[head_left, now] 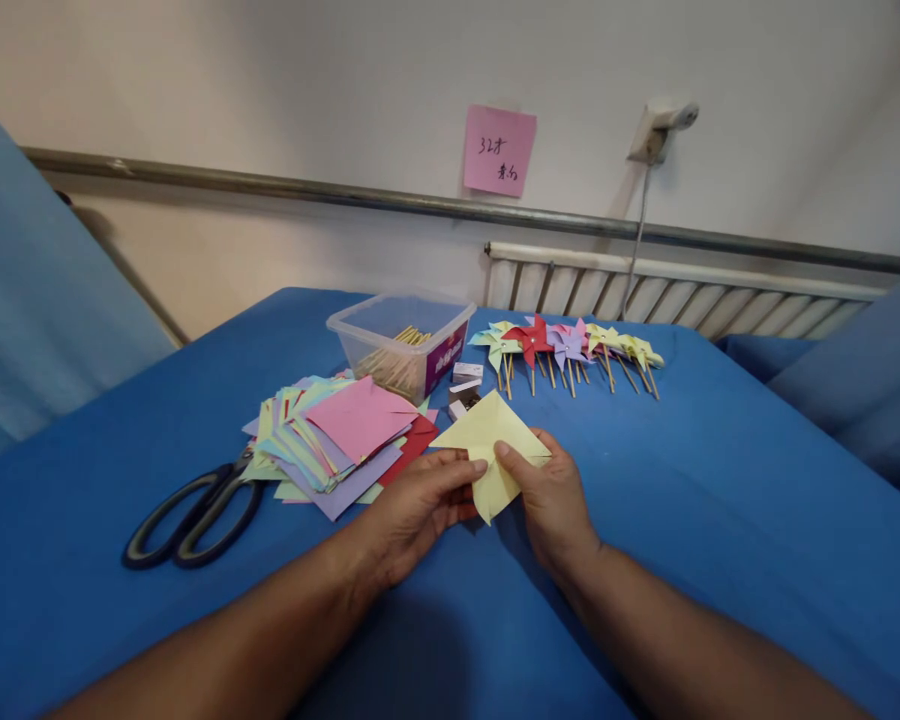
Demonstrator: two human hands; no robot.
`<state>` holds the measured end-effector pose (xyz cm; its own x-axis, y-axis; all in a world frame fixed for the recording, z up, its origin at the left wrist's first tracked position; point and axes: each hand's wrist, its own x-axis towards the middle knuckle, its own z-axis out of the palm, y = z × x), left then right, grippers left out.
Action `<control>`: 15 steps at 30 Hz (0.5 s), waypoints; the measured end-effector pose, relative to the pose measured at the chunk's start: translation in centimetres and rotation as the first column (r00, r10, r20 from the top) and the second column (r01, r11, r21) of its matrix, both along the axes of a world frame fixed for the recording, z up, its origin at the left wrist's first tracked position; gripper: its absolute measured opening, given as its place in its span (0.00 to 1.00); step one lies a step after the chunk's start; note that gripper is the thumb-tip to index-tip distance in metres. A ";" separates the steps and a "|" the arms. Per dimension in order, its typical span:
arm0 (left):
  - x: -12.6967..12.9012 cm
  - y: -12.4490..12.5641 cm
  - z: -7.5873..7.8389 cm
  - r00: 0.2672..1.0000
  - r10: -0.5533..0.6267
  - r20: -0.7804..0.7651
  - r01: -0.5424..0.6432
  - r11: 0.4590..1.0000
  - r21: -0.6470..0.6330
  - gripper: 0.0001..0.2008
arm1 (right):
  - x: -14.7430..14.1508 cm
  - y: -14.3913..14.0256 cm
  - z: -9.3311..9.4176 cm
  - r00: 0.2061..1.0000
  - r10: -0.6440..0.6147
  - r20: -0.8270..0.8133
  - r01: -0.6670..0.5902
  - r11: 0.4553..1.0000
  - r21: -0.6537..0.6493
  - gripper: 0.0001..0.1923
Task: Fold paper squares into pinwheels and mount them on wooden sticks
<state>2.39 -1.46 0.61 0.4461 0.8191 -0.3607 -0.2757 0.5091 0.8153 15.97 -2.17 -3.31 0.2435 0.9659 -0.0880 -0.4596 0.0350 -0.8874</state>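
Observation:
Between my hands, above the blue-covered table (682, 520), is a pale yellow paper square (487, 425) with cut corners. One of its flaps is bent in toward the middle. My left hand (435, 495) pinches the sheet's left side, thumb on top and fingers beneath. On the other side, my right hand (551, 490) grips it with the thumb pressed near the centre, the fingers mostly hidden behind. Left of my hands lies a pile of coloured paper squares (364, 420), a pink one on top. Scissors (195, 515) rest beside the pile, blades hidden under the paper.
Behind the pile stands a clear plastic box (375, 345) holding thin wooden sticks (401, 360). Small boxes (465, 385) sit by its right corner. Several finished paper pinwheels (566, 345) lie in a row at the back. A radiator (682, 285) and a wall rail (307, 192) run behind the table.

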 end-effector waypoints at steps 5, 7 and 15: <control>0.2 0.0 -0.2 0.999 0.029 -0.041 -0.028 0.999 0.035 0.09 | -0.3 -0.2 0.2 0.999 0.028 0.016 -0.028 0.999 -0.018 0.18; 0.2 0.0 -0.3 0.997 0.050 -0.054 -0.047 0.998 0.040 0.09 | -0.4 -0.3 0.2 0.999 0.047 0.001 -0.047 0.999 -0.017 0.18; -0.2 0.5 -0.6 0.988 0.141 -0.067 -0.138 0.989 0.048 0.08 | -0.3 -0.6 0.4 0.993 0.109 0.042 -0.111 0.992 0.064 0.18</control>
<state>2.18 -0.95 0.05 0.3018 0.8868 -0.3500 -0.2831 0.4340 0.8553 15.65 -2.80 -2.88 0.1377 0.9904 -0.0158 -0.4291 0.0452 -0.9021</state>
